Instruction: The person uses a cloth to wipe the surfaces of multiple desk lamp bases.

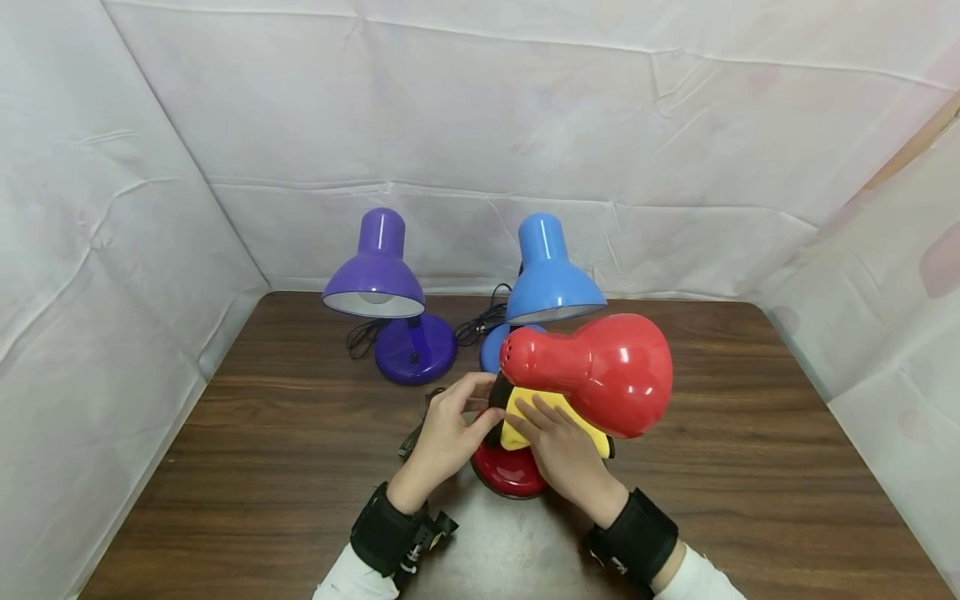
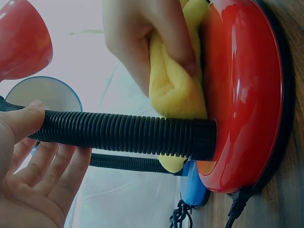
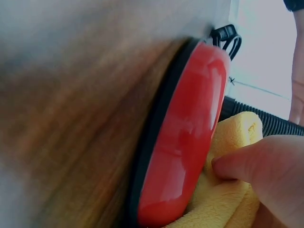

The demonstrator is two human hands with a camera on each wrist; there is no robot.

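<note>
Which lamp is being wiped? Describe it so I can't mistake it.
On the wooden table, three desk lamps stand. Behind are the purple lamp and blue lamp; nearest the person is the red lamp. Only it has a yellow cloth pressed against it.

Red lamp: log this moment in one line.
left hand: holds black neck | right hand: presses yellow cloth on red lamp base

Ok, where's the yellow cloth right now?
In the head view the yellow cloth sits near the table's centre, pressed by the right hand onto the red lamp's base, beside its black gooseneck.
</note>
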